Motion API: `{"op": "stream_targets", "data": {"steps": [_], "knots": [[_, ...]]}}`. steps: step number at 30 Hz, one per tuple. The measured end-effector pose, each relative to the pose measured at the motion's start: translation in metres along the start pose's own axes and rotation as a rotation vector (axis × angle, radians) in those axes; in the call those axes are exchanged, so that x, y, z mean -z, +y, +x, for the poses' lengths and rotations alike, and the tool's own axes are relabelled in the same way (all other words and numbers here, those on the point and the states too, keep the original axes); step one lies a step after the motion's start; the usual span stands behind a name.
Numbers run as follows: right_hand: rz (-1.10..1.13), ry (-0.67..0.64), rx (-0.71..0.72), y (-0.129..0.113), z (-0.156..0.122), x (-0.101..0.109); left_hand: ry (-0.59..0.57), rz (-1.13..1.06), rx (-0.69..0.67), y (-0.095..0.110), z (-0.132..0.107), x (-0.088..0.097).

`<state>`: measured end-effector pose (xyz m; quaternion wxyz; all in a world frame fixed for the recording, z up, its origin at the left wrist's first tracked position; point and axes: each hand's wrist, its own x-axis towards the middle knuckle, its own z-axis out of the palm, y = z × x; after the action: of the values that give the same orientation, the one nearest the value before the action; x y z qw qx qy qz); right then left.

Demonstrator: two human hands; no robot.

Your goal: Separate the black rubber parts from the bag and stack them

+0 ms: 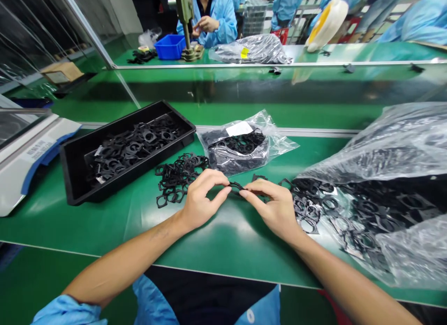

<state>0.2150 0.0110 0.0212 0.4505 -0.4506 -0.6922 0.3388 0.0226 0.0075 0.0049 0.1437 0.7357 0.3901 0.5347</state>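
Left grip [201,198] and right grip [278,207] pinch a black part [236,185]; the white label's [239,128] unreadable.

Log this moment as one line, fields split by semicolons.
Left hand: pinching black piece; Right hand: pinching seemingly same piece; Left side: black tray, black parts inside; Beyond hands: clear bag; Right side: large plastic bag

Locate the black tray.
Left side of the head view, on the green worktop: the black tray sits beyond and left of the left hand, beside the loose pile of black parts.
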Motion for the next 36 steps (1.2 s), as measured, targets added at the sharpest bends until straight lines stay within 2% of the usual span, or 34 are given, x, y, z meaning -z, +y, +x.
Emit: {"op": "stream_targets", "data": {"steps": [4,16,19,27,36], "knots": [[-0.061,0.006,0.105,-0.0009,-0.0002,0.002,-0.011,-0.035,0.045,-0.0005,0.0007,0.0001],[-0.091,-0.02,0.189,0.0007,-0.0017,0.0017,-0.055,-0.217,0.218,-0.0024,-0.0016,-0.0026],[-0.109,-0.03,0.182,0.0002,-0.0012,0.0019,-0.056,-0.219,0.228,-0.0027,-0.001,-0.0022],[-0.122,-0.019,0.164,-0.0005,-0.0005,0.0028,-0.069,-0.166,0.155,-0.0032,0.0015,0.001],[-0.116,-0.028,0.202,0.0005,-0.0009,0.0021,-0.062,-0.255,0.271,-0.0042,-0.0005,-0.0024]]}}
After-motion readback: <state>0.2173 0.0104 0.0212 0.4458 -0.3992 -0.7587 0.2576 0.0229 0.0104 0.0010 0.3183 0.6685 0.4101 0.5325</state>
